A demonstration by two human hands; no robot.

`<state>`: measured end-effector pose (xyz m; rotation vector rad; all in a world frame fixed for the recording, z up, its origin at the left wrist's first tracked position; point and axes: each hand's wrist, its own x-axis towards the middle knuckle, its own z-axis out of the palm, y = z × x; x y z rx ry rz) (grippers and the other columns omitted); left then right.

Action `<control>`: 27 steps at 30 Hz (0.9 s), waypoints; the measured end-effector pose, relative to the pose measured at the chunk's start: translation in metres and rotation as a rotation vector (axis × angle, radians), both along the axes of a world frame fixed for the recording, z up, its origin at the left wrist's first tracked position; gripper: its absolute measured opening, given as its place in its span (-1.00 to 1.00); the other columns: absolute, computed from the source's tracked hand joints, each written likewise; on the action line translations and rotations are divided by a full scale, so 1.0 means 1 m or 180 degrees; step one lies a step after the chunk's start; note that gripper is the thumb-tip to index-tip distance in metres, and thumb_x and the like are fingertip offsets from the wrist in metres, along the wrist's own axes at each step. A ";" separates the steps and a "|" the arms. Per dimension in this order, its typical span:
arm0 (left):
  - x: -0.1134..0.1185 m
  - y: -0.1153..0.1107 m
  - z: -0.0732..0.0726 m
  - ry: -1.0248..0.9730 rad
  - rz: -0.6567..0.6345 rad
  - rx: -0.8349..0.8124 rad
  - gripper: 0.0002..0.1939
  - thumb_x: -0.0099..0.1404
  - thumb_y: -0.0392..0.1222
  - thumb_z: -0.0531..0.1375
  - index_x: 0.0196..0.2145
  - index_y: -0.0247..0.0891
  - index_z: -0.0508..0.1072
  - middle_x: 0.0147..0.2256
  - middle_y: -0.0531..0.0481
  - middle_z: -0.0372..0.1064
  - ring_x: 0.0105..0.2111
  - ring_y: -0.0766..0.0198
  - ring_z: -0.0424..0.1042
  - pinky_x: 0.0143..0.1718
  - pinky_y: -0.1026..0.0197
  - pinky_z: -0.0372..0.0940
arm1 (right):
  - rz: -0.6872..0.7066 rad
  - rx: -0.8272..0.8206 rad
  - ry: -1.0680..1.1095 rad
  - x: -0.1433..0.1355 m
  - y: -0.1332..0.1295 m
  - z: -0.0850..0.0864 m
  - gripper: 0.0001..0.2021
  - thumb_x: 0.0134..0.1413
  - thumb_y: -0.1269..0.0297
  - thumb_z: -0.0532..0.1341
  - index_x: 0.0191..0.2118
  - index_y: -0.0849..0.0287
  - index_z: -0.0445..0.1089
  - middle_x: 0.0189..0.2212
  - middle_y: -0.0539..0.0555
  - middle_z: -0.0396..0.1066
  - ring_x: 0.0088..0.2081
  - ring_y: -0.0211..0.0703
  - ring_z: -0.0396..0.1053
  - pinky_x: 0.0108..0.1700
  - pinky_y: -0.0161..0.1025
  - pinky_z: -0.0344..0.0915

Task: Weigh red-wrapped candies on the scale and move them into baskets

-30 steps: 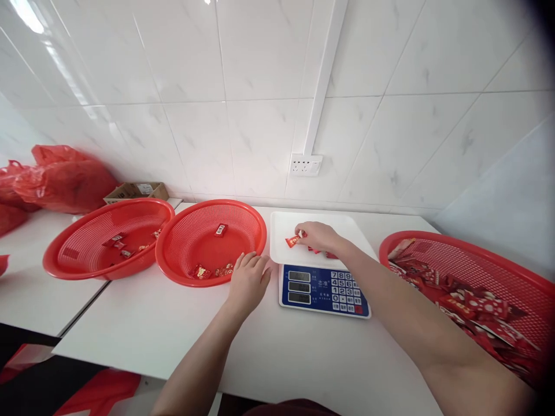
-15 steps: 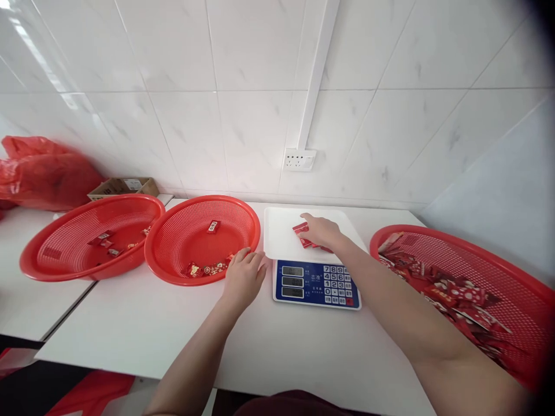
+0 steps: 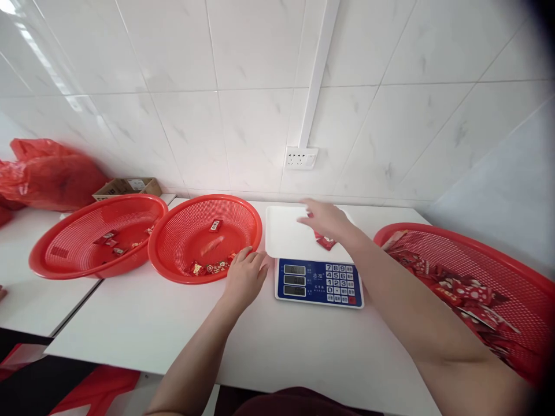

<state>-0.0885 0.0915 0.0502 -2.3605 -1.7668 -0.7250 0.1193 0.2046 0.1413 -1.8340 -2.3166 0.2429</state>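
My right hand [image 3: 325, 221] is over the white weighing tray [image 3: 284, 234], its thumb and fingers apart, with nothing plainly held. Small red packets [image 3: 325, 241] lie on the tray, partly hidden under this hand. My left hand [image 3: 246, 274] rests with fingers spread at the right rim of the middle red basket [image 3: 173, 271]. Inside that basket are several small packets, and a blurred reddish one [image 3: 212, 245] appears above its bottom. The blue keypad of the scale [image 3: 318, 283] faces me.
A left red basket [image 3: 47, 263] holds a few packets. At the right, another red basket [image 3: 437, 230] contains many red packets. A cardboard box [image 3: 150, 186] and red bags [image 3: 56, 179] stand behind. Part of another person's hand [image 3: 2, 293] shows far left.
My right hand has lifted off the packets, and its fingers have spread. Fewer packets show on the tray, and a blurred one now appears in the middle basket. My left hand has barely moved.
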 end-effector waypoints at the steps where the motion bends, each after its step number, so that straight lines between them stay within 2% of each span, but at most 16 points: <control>1: 0.000 0.000 0.000 -0.0002 -0.0007 -0.0014 -0.74 0.30 -0.21 0.07 -0.08 -0.24 0.41 -0.16 -0.09 0.49 0.04 -0.04 0.30 -0.06 -0.08 0.31 | -0.0122 -0.0164 -0.0274 0.009 -0.002 -0.005 -0.46 0.03 0.08 0.17 0.15 0.06 0.18 -0.08 0.17 0.45 -0.05 0.10 0.37 -0.17 -0.10 0.28; 3: 0.000 0.000 -0.001 -0.0011 -0.0020 -0.0021 -0.74 0.31 -0.21 0.07 -0.07 -0.24 0.40 -0.16 -0.09 0.49 0.04 -0.05 0.29 -0.06 -0.09 0.31 | -0.0276 -0.0426 -0.0520 0.026 -0.006 -0.018 -0.54 -0.10 0.17 0.27 0.00 0.12 0.35 -0.22 0.20 0.50 -0.16 0.16 0.42 -0.27 -0.10 0.28; 5: 0.001 0.001 -0.001 -0.0022 -0.0044 -0.0004 -0.74 0.31 -0.20 0.06 -0.07 -0.24 0.40 -0.16 -0.09 0.49 0.05 -0.06 0.28 -0.07 -0.09 0.31 | -0.0363 -0.0562 -0.0677 0.037 -0.009 -0.029 -0.64 -0.16 0.22 0.30 -0.14 0.12 0.43 -0.28 0.19 0.51 -0.22 0.14 0.43 -0.33 -0.14 0.27; 9: 0.001 0.003 -0.003 -0.0026 -0.0102 0.0059 -0.74 0.31 -0.20 0.07 -0.07 -0.24 0.40 -0.17 -0.10 0.49 0.04 -0.09 0.29 -0.09 -0.10 0.31 | -0.0434 -0.0502 -0.0690 0.041 -0.012 -0.036 -0.82 -0.08 0.30 0.23 -0.28 0.14 0.47 -0.33 0.21 0.50 -0.26 0.10 0.44 -0.34 -0.15 0.24; 11: 0.001 0.003 -0.003 -0.0048 -0.0120 0.0103 -0.74 0.30 -0.21 0.08 -0.07 -0.24 0.39 -0.17 -0.10 0.49 0.04 -0.08 0.29 -0.07 -0.11 0.30 | -0.0414 -0.0350 -0.0513 0.033 -0.013 -0.030 -0.80 0.02 0.30 0.15 -0.23 0.15 0.46 -0.34 0.22 0.51 -0.25 0.09 0.44 -0.33 -0.14 0.25; 14: 0.003 0.001 -0.004 -0.0123 -0.0230 0.0261 -0.76 0.30 -0.24 0.07 -0.09 -0.25 0.39 -0.16 -0.10 0.47 0.03 -0.03 0.30 0.02 -0.12 0.24 | -0.0127 -0.0092 -0.0044 0.012 -0.018 -0.015 -0.66 0.19 0.18 0.00 0.04 0.06 0.31 -0.17 0.15 0.49 -0.18 -0.03 0.43 -0.25 -0.18 0.29; 16: 0.006 -0.002 -0.004 -0.0170 -0.0371 0.0351 -0.78 0.31 -0.25 0.06 -0.10 -0.25 0.38 -0.15 -0.09 0.46 0.02 0.02 0.31 0.06 -0.11 0.20 | 0.0258 0.0073 0.0590 -0.002 -0.022 -0.005 -0.55 0.23 0.09 -0.04 0.20 -0.01 0.09 -0.04 0.07 0.44 -0.12 -0.14 0.42 -0.16 -0.24 0.30; 18: 0.008 -0.005 -0.003 -0.0211 -0.0523 0.0372 -0.78 0.32 -0.25 0.05 -0.10 -0.23 0.38 -0.14 -0.09 0.44 0.02 0.07 0.31 0.07 -0.08 0.20 | 0.0500 0.0269 0.1243 -0.012 -0.023 -0.001 -0.50 0.21 0.04 -0.01 0.24 -0.01 0.02 0.01 0.03 0.41 -0.07 -0.16 0.39 -0.07 -0.24 0.29; 20: 0.009 -0.008 -0.002 -0.0231 -0.0642 0.0339 -0.77 0.33 -0.24 0.04 -0.09 -0.22 0.37 -0.13 -0.09 0.43 0.02 0.10 0.31 0.07 -0.06 0.20 | 0.0441 0.0378 0.1514 -0.014 -0.021 -0.005 -0.54 0.20 0.10 0.01 0.20 0.04 0.11 -0.02 0.06 0.42 -0.03 -0.10 0.37 0.00 -0.17 0.25; 23: 0.008 -0.010 -0.002 -0.0231 -0.0698 0.0319 -0.77 0.33 -0.24 0.03 -0.09 -0.23 0.37 -0.13 -0.09 0.44 0.03 0.10 0.30 0.08 -0.07 0.20 | 0.0198 0.0260 0.1318 -0.003 -0.016 -0.019 -0.58 0.20 0.23 0.02 0.17 0.11 0.17 0.00 0.14 0.39 0.01 -0.04 0.35 0.04 -0.10 0.23; 27: 0.009 -0.010 -0.007 -0.0299 -0.0850 0.0491 -0.79 0.32 -0.23 0.04 -0.13 -0.23 0.40 -0.17 -0.10 0.46 -0.01 0.07 0.34 0.03 -0.06 0.26 | 0.0068 0.0258 0.1180 0.032 -0.032 -0.036 -0.49 0.14 0.28 0.11 0.22 0.12 0.09 0.22 0.15 0.13 0.20 -0.06 0.11 0.19 -0.09 0.07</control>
